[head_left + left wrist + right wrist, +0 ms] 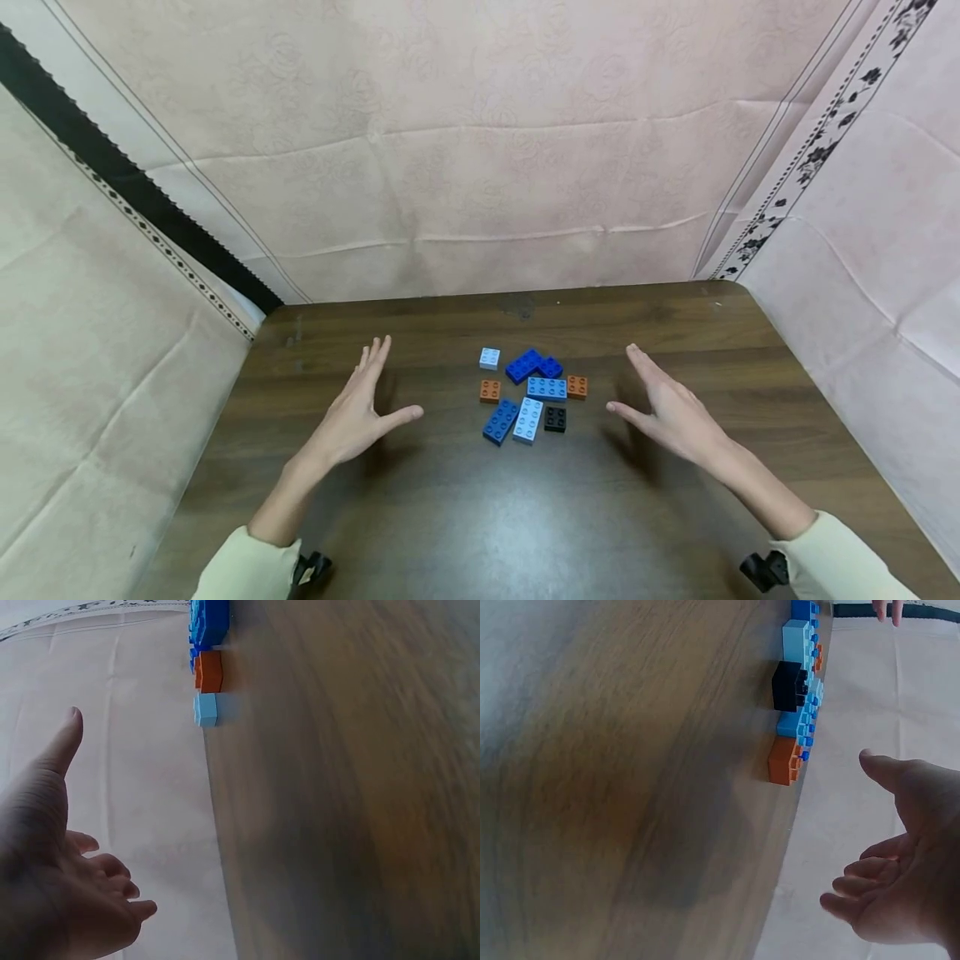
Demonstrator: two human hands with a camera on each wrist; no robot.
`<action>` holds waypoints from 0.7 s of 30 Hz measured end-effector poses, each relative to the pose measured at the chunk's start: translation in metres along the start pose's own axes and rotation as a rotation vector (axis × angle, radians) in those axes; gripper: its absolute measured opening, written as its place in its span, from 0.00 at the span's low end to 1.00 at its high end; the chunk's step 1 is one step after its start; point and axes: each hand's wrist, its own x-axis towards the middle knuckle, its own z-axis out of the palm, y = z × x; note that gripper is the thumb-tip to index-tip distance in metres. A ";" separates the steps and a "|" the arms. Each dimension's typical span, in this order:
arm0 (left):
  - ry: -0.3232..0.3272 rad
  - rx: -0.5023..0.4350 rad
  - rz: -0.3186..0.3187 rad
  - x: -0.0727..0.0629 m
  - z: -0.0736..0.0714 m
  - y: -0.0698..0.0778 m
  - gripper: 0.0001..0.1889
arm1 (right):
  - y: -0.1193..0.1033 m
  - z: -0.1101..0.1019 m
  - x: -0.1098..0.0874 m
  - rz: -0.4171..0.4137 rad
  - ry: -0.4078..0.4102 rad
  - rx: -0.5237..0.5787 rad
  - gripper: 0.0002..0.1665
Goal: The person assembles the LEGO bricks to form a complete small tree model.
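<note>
Several toy building bricks lie in a loose cluster on the table between my hands. At its back left is a small pale blue brick, with an orange brick in front of it. Dark blue bricks lie at the back, and a mid-blue brick has a second orange brick at its right end. A blue brick, a long light blue brick and a black brick sit nearest me. My left hand and right hand hover either side, fingers extended, holding nothing.
The brown wooden table ends at a pale cloth backdrop behind it. Similar cloth rises along the left and right sides. A dark wrist mount sits at the right sleeve, another at the left.
</note>
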 end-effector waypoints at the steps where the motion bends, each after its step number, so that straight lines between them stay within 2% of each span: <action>1: -0.004 -0.025 -0.008 0.002 0.001 0.000 0.64 | 0.001 0.001 0.002 0.005 -0.002 0.026 0.58; 5: -0.028 -0.112 -0.025 0.008 0.007 0.001 0.64 | 0.006 0.006 0.008 0.025 0.002 0.112 0.56; 9: -0.057 -0.173 -0.015 0.014 0.015 0.002 0.64 | 0.013 0.013 0.015 0.041 0.033 0.183 0.53; 14: -0.098 -0.210 0.002 0.022 0.025 0.004 0.60 | 0.020 0.024 0.023 0.022 0.076 0.330 0.46; 21: -0.154 -0.256 0.009 0.032 0.038 0.006 0.53 | 0.022 0.037 0.033 0.021 0.059 0.502 0.39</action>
